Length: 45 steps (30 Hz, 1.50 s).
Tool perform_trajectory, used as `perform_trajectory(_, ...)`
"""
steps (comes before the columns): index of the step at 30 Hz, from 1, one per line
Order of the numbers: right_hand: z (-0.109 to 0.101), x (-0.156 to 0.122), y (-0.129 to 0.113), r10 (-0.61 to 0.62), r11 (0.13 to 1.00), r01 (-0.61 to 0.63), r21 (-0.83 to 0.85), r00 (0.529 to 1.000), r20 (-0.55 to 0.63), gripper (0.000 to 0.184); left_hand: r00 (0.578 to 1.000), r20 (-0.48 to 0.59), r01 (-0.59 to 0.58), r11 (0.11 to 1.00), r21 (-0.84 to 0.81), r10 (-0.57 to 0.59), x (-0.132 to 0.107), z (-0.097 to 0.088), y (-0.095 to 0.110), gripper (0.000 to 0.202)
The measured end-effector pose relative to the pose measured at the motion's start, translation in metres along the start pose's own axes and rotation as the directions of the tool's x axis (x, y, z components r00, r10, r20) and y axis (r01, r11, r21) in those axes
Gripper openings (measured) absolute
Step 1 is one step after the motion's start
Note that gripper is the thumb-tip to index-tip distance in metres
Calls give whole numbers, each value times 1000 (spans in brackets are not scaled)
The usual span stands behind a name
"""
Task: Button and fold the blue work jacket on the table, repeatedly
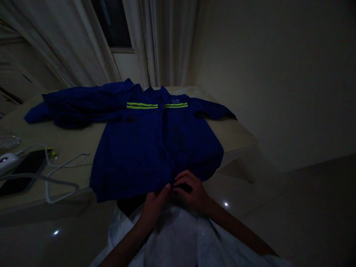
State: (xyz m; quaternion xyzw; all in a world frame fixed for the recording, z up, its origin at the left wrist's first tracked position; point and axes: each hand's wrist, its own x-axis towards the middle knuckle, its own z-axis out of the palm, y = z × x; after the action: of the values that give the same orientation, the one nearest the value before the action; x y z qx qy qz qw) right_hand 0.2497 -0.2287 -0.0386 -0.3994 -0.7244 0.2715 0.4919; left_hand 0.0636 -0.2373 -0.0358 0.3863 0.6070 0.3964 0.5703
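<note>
A dark blue work jacket (133, 148) lies front side up, its collar at the far side and its hem hanging over the near edge. Yellow-green stripes cross its chest, and a small pale print sits above the stripes on the right. At the bottom of the front opening, my left hand (154, 207) grips the hem, thumb on top and fingers mostly hidden beneath. Close beside it, my right hand (193, 191) has curled fingers pinching the other front edge at the hem. Dim light hides the fastening between my fingertips.
The pale table (75, 142) carries a black phone (30, 167), a white device (9, 161), a white cable (50, 201) and clear plastic (9, 141) at left. Curtains (155, 40) hang behind; a wall (267, 81) stands at right.
</note>
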Motion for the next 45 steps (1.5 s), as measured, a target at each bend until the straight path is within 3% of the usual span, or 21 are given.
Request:
perform_trajectory(4, 2, 0, 1, 18, 999, -20, -26, 997, -80, 4, 997, 60, 41, 999, 7, -41, 2, -1, -8, 56)
perform_trajectory(13, -4, -2, 3, -145, 987, 147, -63, 989, 32, 13, 999, 14, 41, 999, -35, -41, -4, 0, -1, 54)
perform_trajectory(18, 1, -4, 3, -170, 976, 165, -144, 985, -27, 14, 997, 79, 12, 1000, 0, -12, 1, -2, -8, 53)
perform_trajectory(24, 5, -1, -2, -62, 996, 61, -70, 998, -11, 6, 978, 187, -95, 995, -6, 94, 6, -13, -6, 51)
perform_trajectory(29, -3, 10, -13, 153, 985, -154, 75, 988, 14, 5, 994, 103, 34, 998, 61, -40, 2, -15, -6, 60)
perform_trajectory(36, -5, 14, -15, 215, 976, -215, 13, 976, 28, 3, 975, 207, -104, 991, 85, 84, 5, -9, -5, 56)
perform_trajectory(45, 6, 11, -12, 291, 957, -291, -1, 956, 23, 2, 939, 335, -160, 963, 215, 81, 8, -23, -8, 55)
